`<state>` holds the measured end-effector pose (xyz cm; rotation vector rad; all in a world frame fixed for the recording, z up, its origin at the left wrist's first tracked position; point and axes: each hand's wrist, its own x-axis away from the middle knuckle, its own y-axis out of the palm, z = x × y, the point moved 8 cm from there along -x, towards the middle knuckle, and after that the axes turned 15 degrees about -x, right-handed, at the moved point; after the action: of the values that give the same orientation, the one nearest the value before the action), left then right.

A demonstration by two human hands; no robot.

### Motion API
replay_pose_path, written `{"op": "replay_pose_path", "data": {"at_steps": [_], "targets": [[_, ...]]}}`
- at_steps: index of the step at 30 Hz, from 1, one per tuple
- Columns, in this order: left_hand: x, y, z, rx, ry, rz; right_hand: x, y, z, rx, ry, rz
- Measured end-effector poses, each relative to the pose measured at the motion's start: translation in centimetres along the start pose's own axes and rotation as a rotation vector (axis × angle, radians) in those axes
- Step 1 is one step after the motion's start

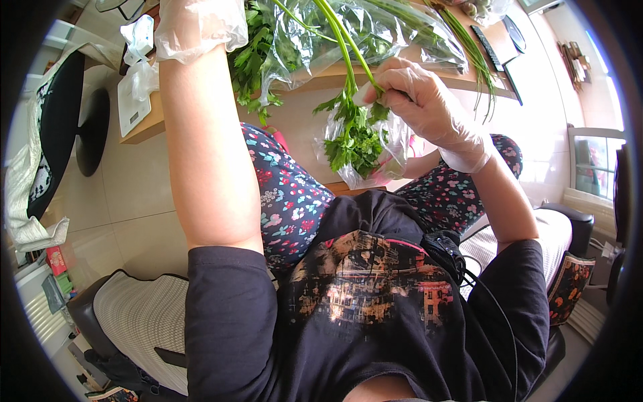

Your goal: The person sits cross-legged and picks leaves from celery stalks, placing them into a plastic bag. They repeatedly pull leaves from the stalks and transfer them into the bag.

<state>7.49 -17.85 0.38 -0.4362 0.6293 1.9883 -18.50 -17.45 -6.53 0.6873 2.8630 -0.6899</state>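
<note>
In a clear disposable glove, my right hand (414,88) pinches thin green stalks of leafy celery (346,45) between thumb and fingers. Their leafy ends (359,140) hang down over a clear plastic bag (397,151) below the table edge, between my knees. My left hand (201,25), also gloved, reaches to the top of the picture. Its fingers are cut off there, so what it holds is hidden. Beside it, more celery leaves (253,55) droop over the edge, next to a large clear plastic bag (321,55) with greens inside.
On the wooden table (143,123) are a white digital scale (134,103), a tissue pack (138,40), long thin green stalks (467,47) and a black remote control (486,47). A black chair (55,130) stands at left. Behind me is a sofa with a woven cover (145,316).
</note>
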Motion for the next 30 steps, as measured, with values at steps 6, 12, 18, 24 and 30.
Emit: {"op": "replay_pose_path", "data": {"at_steps": [6,12,18,24,30], "targets": [[-0.7,-0.8,0.0,-0.027,0.025,-0.061,1.2,1.2,1.9,-0.612,0.344,0.087],[0.3,0.3,0.0,-0.018,0.012,-0.033,1.7,2.4,1.5,-0.934,0.401,0.044],[-0.8,-1.6,-2.1,0.295,-0.151,0.008,4.4,3.8,4.8,-1.01,0.562,-0.024],[-1.8,-3.7,-4.8,0.41,-0.163,0.153,5.3,2.2,4.3,-0.909,0.522,0.141],[-0.3,-2.1,-0.6,0.153,-0.071,0.072,6.1,2.1,3.9,-0.834,0.536,0.098]]}}
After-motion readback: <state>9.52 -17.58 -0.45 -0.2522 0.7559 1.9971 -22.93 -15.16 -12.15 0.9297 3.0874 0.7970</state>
